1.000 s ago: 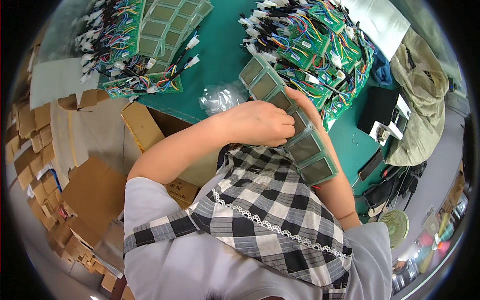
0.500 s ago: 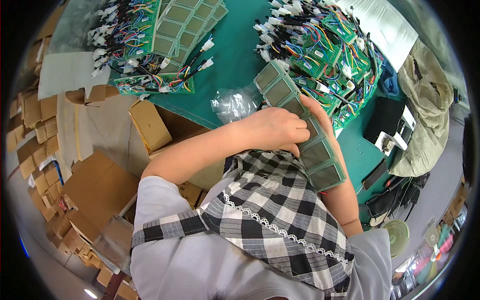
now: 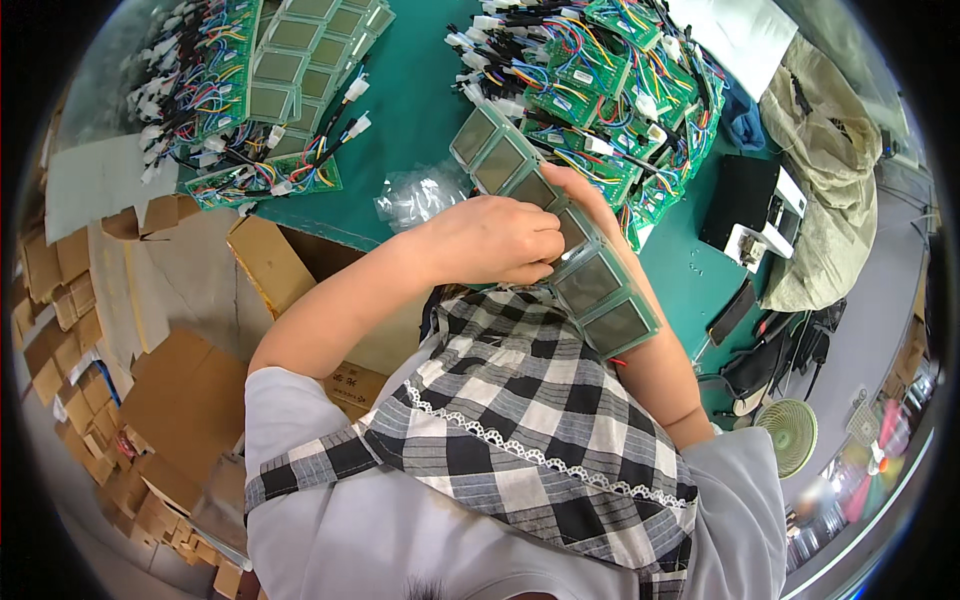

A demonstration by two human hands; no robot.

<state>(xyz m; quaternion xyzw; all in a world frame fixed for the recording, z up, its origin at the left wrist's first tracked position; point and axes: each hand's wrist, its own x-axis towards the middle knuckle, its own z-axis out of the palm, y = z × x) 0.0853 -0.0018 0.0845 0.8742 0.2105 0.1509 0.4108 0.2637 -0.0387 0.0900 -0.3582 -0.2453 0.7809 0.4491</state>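
A long strip of circuit board with a row of square grey display panels [image 3: 591, 283] slants across my front, its near end above my apron. My right hand [image 3: 583, 197] grips it from beneath, one finger showing along its far edge and the rest hidden under the board. Across the strip's middle lies my left hand [image 3: 497, 240], closed, with curled fingers against the panels and near edge. Whether those fingertips pinch anything besides the strip is hidden. A short red wire [image 3: 619, 362] pokes out by the strip's near end.
Beyond the strip is a heap of green boards with coloured wires [image 3: 590, 80]. More display strips [image 3: 300, 60] are stacked at the far left beside wired boards [image 3: 215, 80]. Nearby lie a clear plastic bag [image 3: 420, 195], a black-and-white device [image 3: 750, 210] and an open cardboard box [image 3: 270, 265].
The whole view has shifted, so the table things sit farther left. Both hands keep hold of the strip; my left hand's fingers have moved slightly against it.
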